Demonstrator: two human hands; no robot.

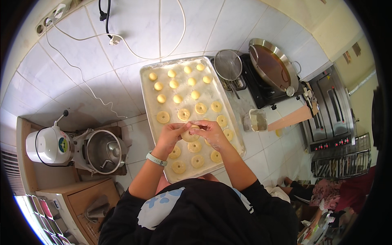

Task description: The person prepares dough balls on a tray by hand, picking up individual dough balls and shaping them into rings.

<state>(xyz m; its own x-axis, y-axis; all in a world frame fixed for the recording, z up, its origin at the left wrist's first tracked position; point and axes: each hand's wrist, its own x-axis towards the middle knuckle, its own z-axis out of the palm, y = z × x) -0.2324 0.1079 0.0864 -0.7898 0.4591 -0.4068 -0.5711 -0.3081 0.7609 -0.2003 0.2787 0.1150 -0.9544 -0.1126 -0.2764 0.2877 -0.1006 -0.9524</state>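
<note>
Pale yellow dough balls [177, 99] sit at the far end of the long metal tray [208, 93], eleven by my count, smooth and without holes. Nearer the person lie flattened dough rings [197, 161], roughly a dozen, each with a small hole near the middle, though the hands cover part of that area.

One more piece, the held ring [190, 137], is between the left hand [169, 134] and the right hand [210, 132], over the nearer half of the tray. Thumbs and fingers on both sides are drawn in close, pinching its edge, and pale dust shows on the right hand. I cannot tell from here whether its underside touches the tray.

Going by shape alone, I would judge a little more than half the pieces flattened and holed, with the round ones left as they are.

Off to the right, a wide pan [271, 67] of brown liquid stands on the black stove [261, 99] (a round strainer [228, 65] lies just beside it). Over on the left stands a white mixer [47, 145] with a metal bowl [118, 163].
</note>
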